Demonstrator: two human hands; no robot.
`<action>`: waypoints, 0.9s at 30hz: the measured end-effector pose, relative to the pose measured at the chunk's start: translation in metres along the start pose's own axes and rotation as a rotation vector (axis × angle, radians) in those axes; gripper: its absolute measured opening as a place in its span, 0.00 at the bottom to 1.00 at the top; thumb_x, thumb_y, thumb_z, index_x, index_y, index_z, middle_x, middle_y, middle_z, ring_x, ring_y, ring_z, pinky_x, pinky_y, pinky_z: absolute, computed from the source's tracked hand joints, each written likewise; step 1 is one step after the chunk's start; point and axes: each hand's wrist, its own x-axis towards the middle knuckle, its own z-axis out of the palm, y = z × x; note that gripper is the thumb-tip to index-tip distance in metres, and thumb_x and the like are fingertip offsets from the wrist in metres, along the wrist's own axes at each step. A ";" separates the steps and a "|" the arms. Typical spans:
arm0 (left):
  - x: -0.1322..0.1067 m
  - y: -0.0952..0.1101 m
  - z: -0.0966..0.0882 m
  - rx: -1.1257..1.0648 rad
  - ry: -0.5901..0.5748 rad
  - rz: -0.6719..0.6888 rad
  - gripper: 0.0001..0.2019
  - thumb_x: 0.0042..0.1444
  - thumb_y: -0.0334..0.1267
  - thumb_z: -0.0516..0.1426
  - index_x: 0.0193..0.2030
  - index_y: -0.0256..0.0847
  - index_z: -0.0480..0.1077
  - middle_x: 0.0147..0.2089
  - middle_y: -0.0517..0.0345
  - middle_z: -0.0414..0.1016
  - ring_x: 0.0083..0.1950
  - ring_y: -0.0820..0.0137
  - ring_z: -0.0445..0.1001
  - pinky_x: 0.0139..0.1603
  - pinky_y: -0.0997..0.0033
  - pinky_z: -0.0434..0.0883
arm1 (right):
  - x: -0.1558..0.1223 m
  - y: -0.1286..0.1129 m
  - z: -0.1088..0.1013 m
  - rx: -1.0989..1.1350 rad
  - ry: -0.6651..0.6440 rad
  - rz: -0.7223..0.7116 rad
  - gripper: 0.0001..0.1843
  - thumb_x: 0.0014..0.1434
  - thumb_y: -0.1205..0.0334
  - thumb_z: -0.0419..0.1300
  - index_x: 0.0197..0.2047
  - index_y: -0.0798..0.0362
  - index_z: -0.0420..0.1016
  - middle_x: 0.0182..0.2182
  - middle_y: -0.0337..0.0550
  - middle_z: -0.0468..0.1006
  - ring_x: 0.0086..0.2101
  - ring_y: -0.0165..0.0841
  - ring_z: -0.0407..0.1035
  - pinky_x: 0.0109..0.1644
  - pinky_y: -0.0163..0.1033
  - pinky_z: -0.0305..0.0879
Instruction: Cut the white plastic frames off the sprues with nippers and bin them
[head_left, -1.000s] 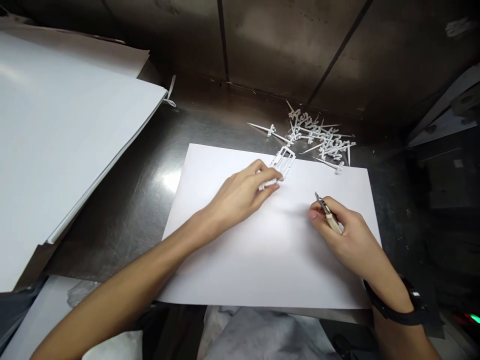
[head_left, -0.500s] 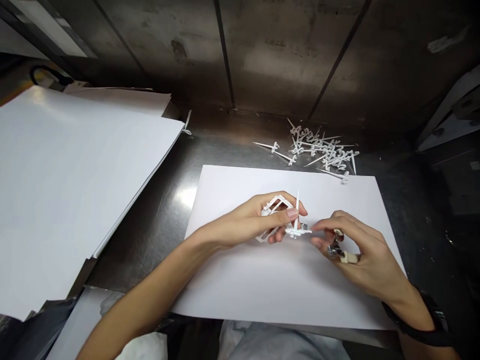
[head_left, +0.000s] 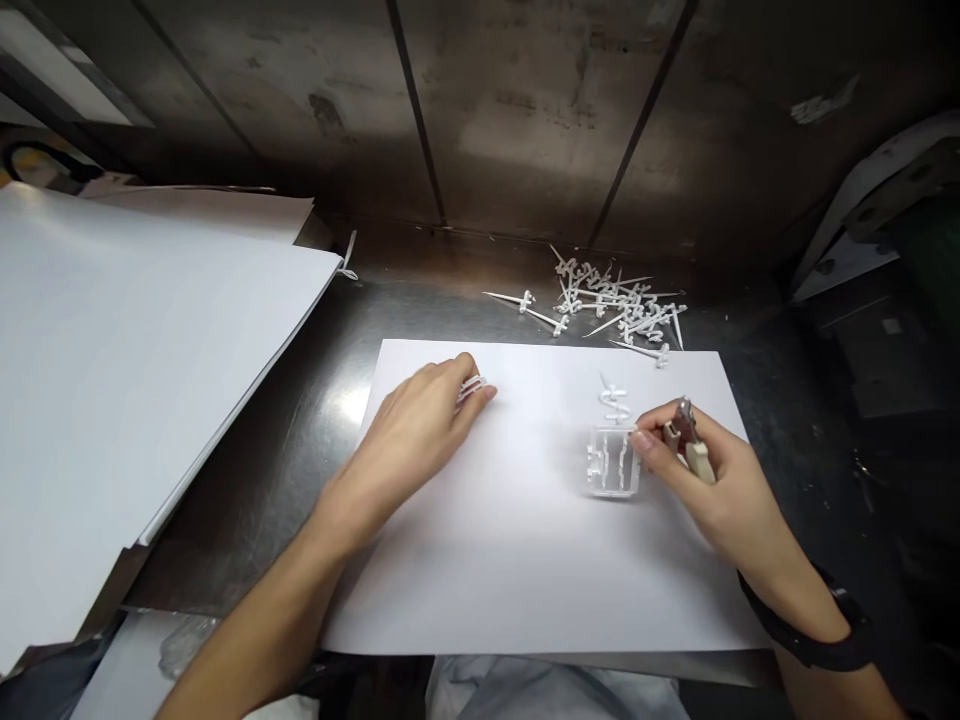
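Note:
My left hand (head_left: pixel 424 420) is closed over a small white plastic piece (head_left: pixel 472 386). Only a looped end of that piece shows past the thumb and fingertips. Thumb and forefinger of my right hand (head_left: pixel 701 480) pinch the edge of a square white plastic sprue frame (head_left: pixel 615 493), with thin bars inside it, over the paper. Small nippers (head_left: pixel 697 455) with pale handles are tucked in the same hand. Just beyond the frame is a curly white plastic part with a point (head_left: pixel 613 402); whether it touches the frame I cannot tell.
A white paper sheet (head_left: pixel 525 580) covers the metal bench (head_left: pixel 300 370) under my hands. Behind it lies a loose pile of pointed white plastic parts (head_left: pixel 626 300). A stack of large white sheets (head_left: pixel 187 330) stands at left, and a metal wall (head_left: pixel 510 130) closes the back.
My hands have moved apart, the left one leftwards with a looped piece. My right hand has taken hold of the square frame, and the pointed part has left my left hand.

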 end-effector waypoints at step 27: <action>-0.007 0.036 0.036 -1.576 -0.554 0.196 0.21 0.74 0.32 0.57 0.70 0.47 0.68 0.60 0.46 0.81 0.53 0.56 0.86 0.53 0.53 0.83 | 0.000 0.000 0.003 0.164 0.031 0.145 0.19 0.79 0.39 0.62 0.55 0.46 0.80 0.41 0.39 0.81 0.40 0.37 0.71 0.46 0.37 0.67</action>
